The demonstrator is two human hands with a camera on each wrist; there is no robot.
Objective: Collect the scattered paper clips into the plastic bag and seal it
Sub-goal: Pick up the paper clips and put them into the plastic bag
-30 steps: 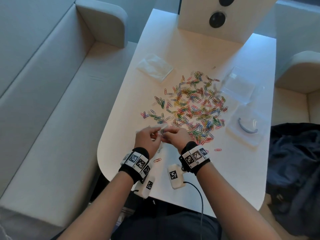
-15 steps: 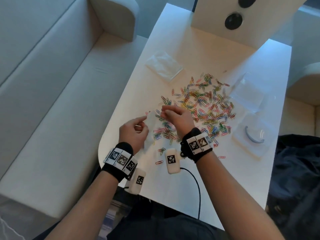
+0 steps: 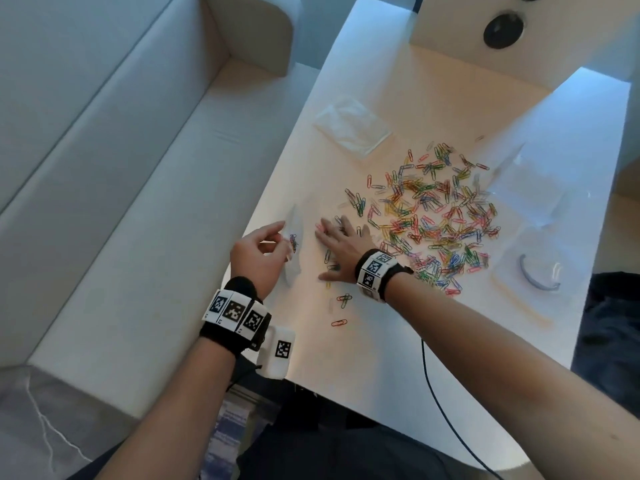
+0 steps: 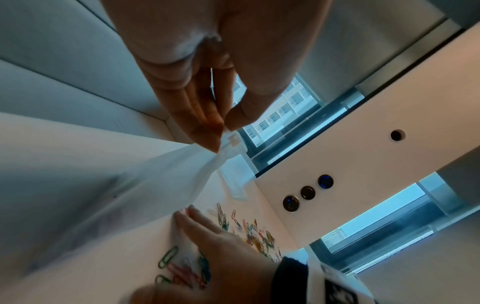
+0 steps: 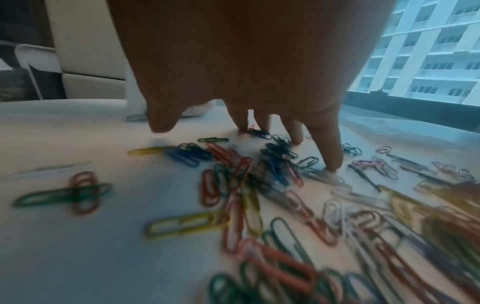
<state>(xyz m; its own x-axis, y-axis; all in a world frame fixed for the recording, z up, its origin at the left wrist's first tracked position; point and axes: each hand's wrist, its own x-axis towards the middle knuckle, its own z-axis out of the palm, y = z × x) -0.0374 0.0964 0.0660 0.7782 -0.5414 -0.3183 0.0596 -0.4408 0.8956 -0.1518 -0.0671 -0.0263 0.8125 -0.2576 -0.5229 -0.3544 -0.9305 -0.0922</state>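
Observation:
My left hand [image 3: 273, 242] pinches the top edge of a clear plastic bag [image 3: 296, 244] at the table's left edge; a few clips show inside it. In the left wrist view the thumb and fingertips [image 4: 207, 131] pinch the bag [image 4: 182, 185] by its zip strip. My right hand [image 3: 337, 237] lies flat with fingers spread on the left fringe of the coloured paper clips [image 3: 433, 216]. In the right wrist view its straight fingertips [image 5: 330, 156] press down among the clips [image 5: 259, 185]. Several stray clips [image 3: 343, 301] lie near my right wrist.
The white table [image 3: 381, 358] has a rounded near edge. Other clear bags lie at the back left [image 3: 353, 128] and right [image 3: 526, 192]; one at the right holds a grey curved piece [image 3: 535, 278]. A white box [image 3: 519, 32] stands at the far end. A sofa [image 3: 121, 202] runs along the left.
Both hands have parted from the near middle. The left carried the bag to the table's left edge; the right let go of it and now lies flat on the clips.

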